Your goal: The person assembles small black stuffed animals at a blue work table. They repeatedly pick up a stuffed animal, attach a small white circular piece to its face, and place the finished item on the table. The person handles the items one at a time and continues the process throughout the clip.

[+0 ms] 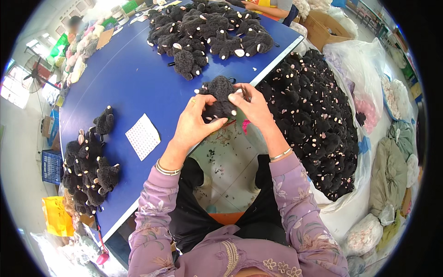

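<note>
Between my two hands, at the edge of the blue table, is a black plush toy (218, 99) with fluffy fur and small pale tips. My left hand (196, 117) grips its left side, thumb along the bottom and fingers curled over the front. With thumb and fingers pinched, my right hand (252, 105) holds the toy's upper right side. Beyond it on the table lies a large heap of similar black plush toys (203, 27). A smaller group of them (85, 161) sits at the table's left edge.
A sheet of small printed labels (143, 137) lies on the blue table (110, 83). To my right, a big plastic-lined sack (314, 124) brims with black toys. A cardboard box (325, 28) stands behind it. Another person (272, 10) is at the far edge.
</note>
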Available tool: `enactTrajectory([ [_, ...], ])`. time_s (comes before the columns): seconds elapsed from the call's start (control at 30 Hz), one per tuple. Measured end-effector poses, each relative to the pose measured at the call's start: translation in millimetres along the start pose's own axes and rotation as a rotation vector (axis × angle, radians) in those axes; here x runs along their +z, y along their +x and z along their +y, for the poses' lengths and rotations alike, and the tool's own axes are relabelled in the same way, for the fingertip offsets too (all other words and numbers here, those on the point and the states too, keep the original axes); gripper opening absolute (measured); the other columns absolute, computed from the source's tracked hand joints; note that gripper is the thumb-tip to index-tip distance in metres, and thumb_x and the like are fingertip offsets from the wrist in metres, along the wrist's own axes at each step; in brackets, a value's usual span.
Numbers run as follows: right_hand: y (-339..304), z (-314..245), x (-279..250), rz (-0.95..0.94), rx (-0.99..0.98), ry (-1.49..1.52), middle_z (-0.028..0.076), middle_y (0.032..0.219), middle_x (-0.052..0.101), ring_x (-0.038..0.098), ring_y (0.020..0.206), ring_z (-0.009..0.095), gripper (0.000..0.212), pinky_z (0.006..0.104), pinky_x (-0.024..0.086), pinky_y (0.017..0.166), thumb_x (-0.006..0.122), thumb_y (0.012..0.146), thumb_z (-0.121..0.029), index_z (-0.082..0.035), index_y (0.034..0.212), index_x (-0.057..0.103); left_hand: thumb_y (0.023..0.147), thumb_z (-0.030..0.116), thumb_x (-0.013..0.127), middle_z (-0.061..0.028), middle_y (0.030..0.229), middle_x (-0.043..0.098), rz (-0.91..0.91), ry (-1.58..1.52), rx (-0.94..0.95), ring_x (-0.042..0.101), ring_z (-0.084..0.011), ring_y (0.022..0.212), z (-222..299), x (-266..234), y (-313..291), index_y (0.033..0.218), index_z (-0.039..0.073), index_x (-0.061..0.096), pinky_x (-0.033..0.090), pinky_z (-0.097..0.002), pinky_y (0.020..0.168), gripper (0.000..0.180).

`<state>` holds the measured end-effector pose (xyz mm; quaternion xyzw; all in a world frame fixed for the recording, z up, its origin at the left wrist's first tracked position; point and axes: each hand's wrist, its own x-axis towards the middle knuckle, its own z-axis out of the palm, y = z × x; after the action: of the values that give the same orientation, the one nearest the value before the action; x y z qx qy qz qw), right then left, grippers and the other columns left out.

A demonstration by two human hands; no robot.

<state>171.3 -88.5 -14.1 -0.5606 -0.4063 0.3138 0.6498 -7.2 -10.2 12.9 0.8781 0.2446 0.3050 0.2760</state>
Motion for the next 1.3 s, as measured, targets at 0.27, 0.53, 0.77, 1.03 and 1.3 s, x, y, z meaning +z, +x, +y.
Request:
enactTrajectory([
  [0.27, 1, 7, -3, -0.085, 0.055, -0.044, -0.002, 0.079, 0.059, 0.051, 0.073, 0.006, 0.014, 0.0250, 0.044, 0.068, 0.060, 0.087, -0.011, 0.003, 0.089, 0.062, 0.074, 0.013, 0.078, -0.0108, 0.108, 0.056, 0.266, -0.051, -0.173, 0.055, -0.0188, 0.088, -12, 2, 6, 0.128, -0.001, 0.042, 0.050, -0.0316, 0.076, 0.067],
  [0.53, -2, -5, -5, -0.123, 0.172, 0.036, -0.007, 0.071, 0.051, 0.044, 0.064, 0.004, 0.013, 0.0220, 0.035, 0.058, 0.057, 0.084, -0.008, 0.000, 0.090, 0.064, 0.085, 0.006, 0.067, -0.0076, 0.107, 0.060, 0.005, -0.783, -0.394, 0.058, -0.0109, 0.092, -14, -1, 6, 0.128, -0.003, 0.044, 0.049, -0.0263, 0.080, 0.050],
  [0.77, -1, 8, -4, 0.237, -0.184, -0.131, 0.001, 0.086, 0.061, 0.051, 0.063, 0.008, 0.008, 0.0231, 0.043, 0.059, 0.063, 0.083, -0.003, 0.000, 0.091, 0.061, 0.085, 0.005, 0.063, -0.0005, 0.093, 0.059, 0.046, -0.773, -0.420, 0.053, -0.0058, 0.083, -20, 10, 8, 0.114, 0.003, 0.051, 0.045, -0.0210, 0.074, 0.031],
  [1.03, -22, -18, 24, -0.022, -0.326, -0.383, 0.010, 0.094, 0.058, 0.063, 0.081, 0.026, 0.021, 0.0338, 0.051, 0.073, 0.069, 0.079, -0.009, 0.000, 0.096, 0.061, 0.087, 0.003, 0.060, 0.0012, 0.091, 0.060, -0.032, -0.716, -0.259, 0.054, -0.0044, 0.079, -14, 13, 6, 0.119, 0.002, 0.051, 0.044, -0.0204, 0.070, 0.033],
  [1.3, -22, -10, 27, -0.032, -0.299, -0.275, 0.009, 0.087, 0.059, 0.061, 0.075, 0.021, 0.011, 0.0292, 0.049, 0.068, 0.065, 0.082, -0.006, 0.002, 0.089, 0.060, 0.093, 0.012, 0.058, 0.0033, 0.084, 0.058, 0.024, -0.794, -0.295, 0.050, -0.0025, 0.074, -19, 18, 5, 0.101, 0.002, 0.058, 0.043, -0.0200, 0.067, 0.013],
])
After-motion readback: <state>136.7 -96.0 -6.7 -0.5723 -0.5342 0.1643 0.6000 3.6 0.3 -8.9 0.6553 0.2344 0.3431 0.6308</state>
